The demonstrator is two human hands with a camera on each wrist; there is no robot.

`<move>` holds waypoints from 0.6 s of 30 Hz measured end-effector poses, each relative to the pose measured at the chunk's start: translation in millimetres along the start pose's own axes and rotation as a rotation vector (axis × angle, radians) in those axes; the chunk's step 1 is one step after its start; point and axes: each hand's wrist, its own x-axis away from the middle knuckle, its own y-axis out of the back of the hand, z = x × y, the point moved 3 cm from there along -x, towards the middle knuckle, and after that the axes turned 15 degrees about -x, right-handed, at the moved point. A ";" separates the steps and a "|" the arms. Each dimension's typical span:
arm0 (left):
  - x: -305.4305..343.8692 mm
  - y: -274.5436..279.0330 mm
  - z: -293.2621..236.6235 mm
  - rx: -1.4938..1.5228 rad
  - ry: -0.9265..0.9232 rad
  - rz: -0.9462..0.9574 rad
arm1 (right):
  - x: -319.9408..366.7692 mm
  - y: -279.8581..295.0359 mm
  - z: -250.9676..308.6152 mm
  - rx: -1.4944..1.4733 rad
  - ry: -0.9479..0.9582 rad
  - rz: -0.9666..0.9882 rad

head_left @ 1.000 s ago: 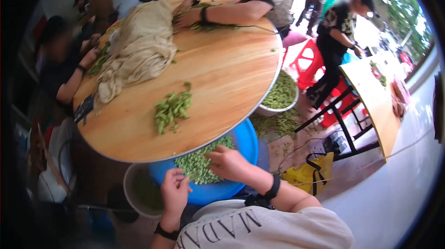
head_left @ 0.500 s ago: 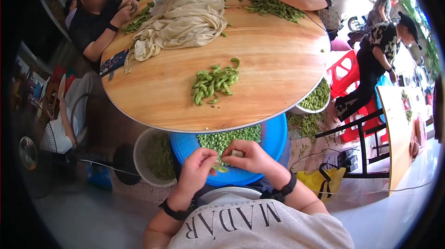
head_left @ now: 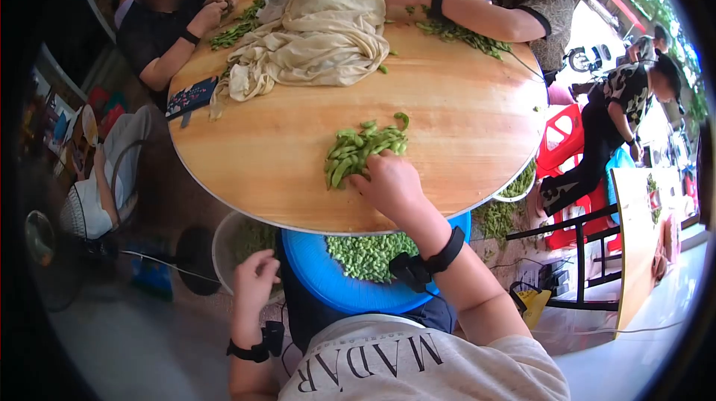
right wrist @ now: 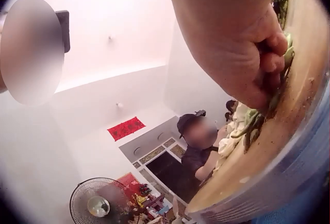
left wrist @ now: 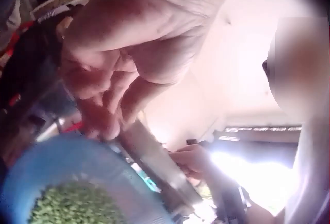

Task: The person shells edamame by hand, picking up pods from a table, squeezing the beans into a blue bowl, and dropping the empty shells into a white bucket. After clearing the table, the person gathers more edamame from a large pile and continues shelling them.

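On the round wooden table lies a small pile of green soybean pods. My right hand reaches over the table edge, its fingers curled at the near right side of the pile. In the right wrist view those fingers pinch at green pods against the tabletop; their tips are partly hidden. My left hand hangs over the pale bucket, left of the blue basin, its fingers loosely bent with nothing showing between them. Shelled green beans fill the middle of the basin, below the table's near edge.
A crumpled beige cloth covers the table's far left, beside a dark patterned booklet. Two people sit across the table with more pods. The pale bucket stands left of the basin. A side table and red stools are at right.
My hands were together over the basin with a pod; now they are apart. The right hand has gone forward to the pile, the left has moved left over the bucket. The head view has shifted.
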 end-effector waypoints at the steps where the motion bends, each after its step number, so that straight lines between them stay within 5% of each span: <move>1: -1.3 -6.2 -8.3 0.075 -0.022 0.050 | 0.6 -3.1 -3.5 -0.012 -0.004 -0.033; 8: -5.3 -37.2 -89.7 0.276 -0.194 0.300 | 2.8 4.4 -17.6 -0.198 0.051 -0.089; 14: -7.1 -59.5 -111.0 0.411 -0.234 0.376 | -2.5 -1.8 -8.3 0.028 0.032 -0.041; 18: -8.0 -60.5 -113.7 0.453 -0.205 0.399 | -5.5 3.2 -22.0 -0.115 0.017 -0.081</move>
